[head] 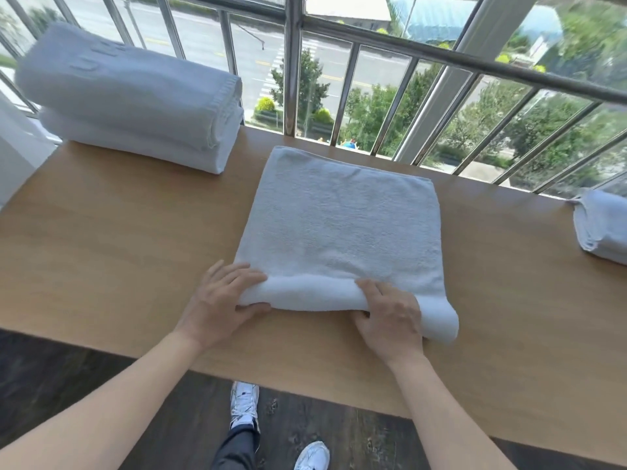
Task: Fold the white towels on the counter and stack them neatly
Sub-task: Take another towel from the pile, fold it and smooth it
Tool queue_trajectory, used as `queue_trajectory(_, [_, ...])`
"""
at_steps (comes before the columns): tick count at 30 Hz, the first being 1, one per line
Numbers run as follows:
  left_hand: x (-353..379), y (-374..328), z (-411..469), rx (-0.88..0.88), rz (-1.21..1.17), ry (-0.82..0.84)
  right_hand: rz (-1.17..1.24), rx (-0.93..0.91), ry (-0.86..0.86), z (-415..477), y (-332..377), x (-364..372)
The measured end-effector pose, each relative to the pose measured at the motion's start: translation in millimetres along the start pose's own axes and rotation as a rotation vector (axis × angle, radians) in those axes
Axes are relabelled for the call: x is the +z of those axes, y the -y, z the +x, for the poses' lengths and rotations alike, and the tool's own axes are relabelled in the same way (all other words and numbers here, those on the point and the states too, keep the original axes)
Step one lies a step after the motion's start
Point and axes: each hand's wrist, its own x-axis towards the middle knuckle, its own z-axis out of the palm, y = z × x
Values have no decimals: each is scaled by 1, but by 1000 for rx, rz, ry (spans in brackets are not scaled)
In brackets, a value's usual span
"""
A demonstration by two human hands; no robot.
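So, over at 10 o'clock there's the folded stack (129,106), two white ones sitting on the desk (101,249), top one hanging a bit past the one under it. Then my left grip (220,300) at around 7 o'clock of the towel (339,232) I'm working on: fingers curled over the doubled-up near edge, thumb tucked along the front, so it's pinching that fold. The towel itself lies flat mid-desk, slightly skewed, its far edge close to the back of the desk by the railing (390,96). My right grip (390,317) is at about 5 o'clock, fingers on top, thumb underneath, also clamped round the fold. Way off at 3 o'clock is a loose towel (604,228) waiting its turn. Here's my worry: the right grip isn't at the corner, so the fold bulges out loose past it at 4 o'clock. If I carry this over toward 12, I reckon that end will sag and the edges will land crooked. Push too hard and the whole thing could slide toward the railing. A lumpy fold would tilt the stack too.
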Motion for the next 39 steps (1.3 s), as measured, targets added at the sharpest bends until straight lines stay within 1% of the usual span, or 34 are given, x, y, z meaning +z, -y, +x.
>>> queue_trajectory(2, [-9, 9, 9, 11, -90, 2, 52, 40, 23, 12, -2, -15])
queue_trajectory(6, [-23, 24, 34, -16, -295, 56, 142, 118, 179, 37, -8, -42])
queue_trajectory(8, [-26, 33, 51, -10, -351, 70, 170, 141, 198, 50, -11, -56])
queue_trajectory(11, [-26, 46, 80, -2, -396, 164, 178, 178, 217, 65, -14, -72])
queue_trajectory(12, [-25, 47, 90, -27, -432, 190, 179, 192, 214, 70, -15, -76])
queue_trajectory(16, [-23, 37, 127, -298, -547, 170, 161, 228, 178, 96, -14, -90])
queue_trajectory(21, [-12, 32, 160, -400, -659, 85, 106, 217, 176, 145, -17, -102])
queue_trajectory(25, [-5, 31, 184, -547, -593, 44, 72, 154, 206, 196, -21, -105])
queue_trajectory(31, [0, 37, 218, -699, -475, 31, -41, 82, 184, 263, -25, -87])
queue_trajectory(35, [6, 41, 237, -832, -466, 29, -52, 91, 200, 292, -34, -62])
queue_trajectory(39, [10, 45, 257, -896, -464, 73, -65, 94, 180, 309, -42, -41])
